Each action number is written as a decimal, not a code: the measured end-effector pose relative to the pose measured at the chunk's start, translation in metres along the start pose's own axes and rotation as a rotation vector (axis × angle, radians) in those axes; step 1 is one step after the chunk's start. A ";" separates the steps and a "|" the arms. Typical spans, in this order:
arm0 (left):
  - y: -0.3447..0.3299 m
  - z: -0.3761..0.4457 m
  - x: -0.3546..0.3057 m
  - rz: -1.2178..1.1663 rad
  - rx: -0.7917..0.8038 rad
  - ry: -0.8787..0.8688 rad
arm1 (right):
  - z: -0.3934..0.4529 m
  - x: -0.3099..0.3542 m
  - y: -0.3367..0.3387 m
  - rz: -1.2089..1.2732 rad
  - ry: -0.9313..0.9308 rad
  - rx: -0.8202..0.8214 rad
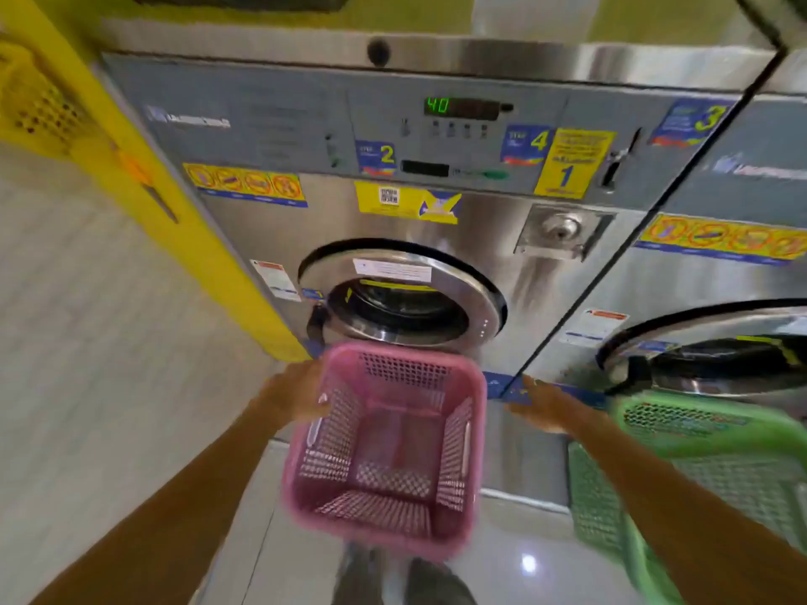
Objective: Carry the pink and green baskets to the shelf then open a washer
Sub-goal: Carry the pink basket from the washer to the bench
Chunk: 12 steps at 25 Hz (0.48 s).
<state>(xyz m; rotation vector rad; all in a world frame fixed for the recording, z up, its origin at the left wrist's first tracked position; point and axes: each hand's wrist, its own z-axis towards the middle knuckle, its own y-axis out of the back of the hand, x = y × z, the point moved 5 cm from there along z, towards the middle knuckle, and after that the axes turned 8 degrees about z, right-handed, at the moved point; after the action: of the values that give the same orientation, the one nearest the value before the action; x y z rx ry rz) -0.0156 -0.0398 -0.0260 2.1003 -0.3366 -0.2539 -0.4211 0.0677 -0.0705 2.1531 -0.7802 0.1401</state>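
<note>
Right now the left hand is clamped on the left rim of the pink basket, which hangs empty and tilted in front of the washer door. Over on the other side, the right hand reaches between the two baskets, open and holding nothing, just beside the green basket. Best play, I'd say: hook that green rim firmly, level both, then turn for the shelf, which is out of view.

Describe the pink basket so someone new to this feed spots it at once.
Start at the steel washer showing green 40 on its display. Directly below its round door hangs the pink basket, empty, with the left hand on its left rim. The neighbouring basket, by the right hand, is green.
</note>
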 end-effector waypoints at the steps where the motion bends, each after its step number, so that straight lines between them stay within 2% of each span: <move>1: -0.023 0.007 0.004 0.008 0.040 0.040 | 0.013 -0.007 -0.027 -0.016 -0.021 0.055; 4: -0.101 0.029 0.017 -0.021 0.106 0.161 | 0.044 -0.029 -0.103 -0.004 -0.084 0.179; 6: -0.140 0.041 0.024 -0.089 0.086 0.213 | 0.062 -0.045 -0.142 0.025 -0.145 0.203; 9: -0.181 0.070 0.044 -0.182 -0.030 0.299 | 0.082 -0.053 -0.177 0.194 -0.161 0.153; 12: -0.208 0.083 0.056 -0.216 -0.086 0.288 | 0.093 -0.041 -0.193 0.360 -0.129 0.025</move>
<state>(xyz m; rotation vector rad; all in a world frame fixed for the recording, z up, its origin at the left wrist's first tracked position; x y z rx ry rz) 0.0398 -0.0202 -0.2496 2.0530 0.0721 -0.0875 -0.3574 0.1098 -0.2745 2.0412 -1.2439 0.1983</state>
